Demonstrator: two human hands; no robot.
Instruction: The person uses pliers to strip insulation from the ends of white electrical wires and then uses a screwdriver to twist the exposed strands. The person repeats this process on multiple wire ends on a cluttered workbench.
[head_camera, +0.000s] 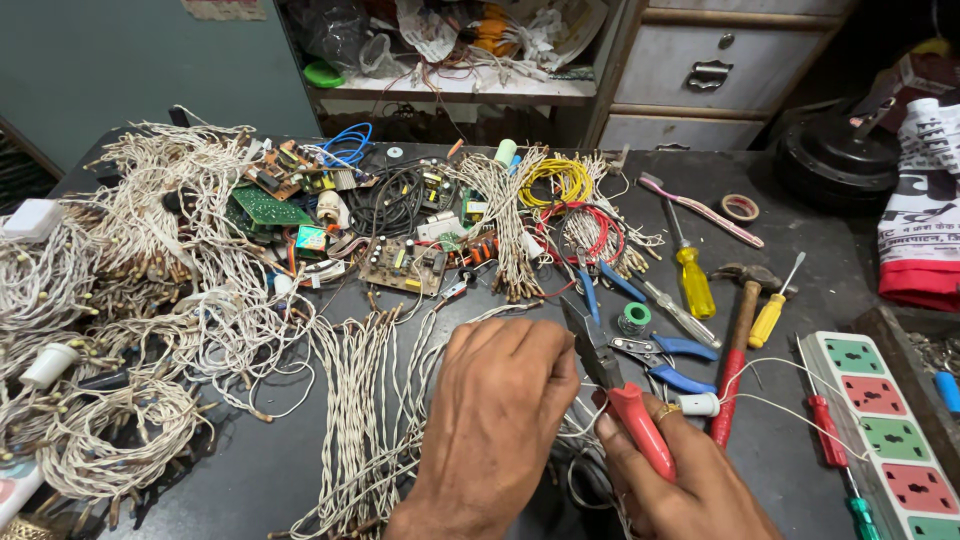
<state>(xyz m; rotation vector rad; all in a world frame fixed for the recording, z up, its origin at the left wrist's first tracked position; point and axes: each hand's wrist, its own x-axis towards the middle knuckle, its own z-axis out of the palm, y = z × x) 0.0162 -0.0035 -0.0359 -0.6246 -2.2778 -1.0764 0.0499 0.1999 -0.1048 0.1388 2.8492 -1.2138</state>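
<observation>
Dark surface (800, 250) spans the frame, loaded with twisted white wire bundles (150, 300) at left and centre, circuit boards (400, 265) upper centre, a hammer (738, 320) and screwdrivers (690, 275) at right. A grey drawer cabinet (720, 70) stands top right. My left hand (495, 420), lower centre, has fingers curled together, pinching thin wire (585, 425). My right hand (690, 480), lower right, has fingers wrapped tight around red-handled pliers (625, 400).
</observation>
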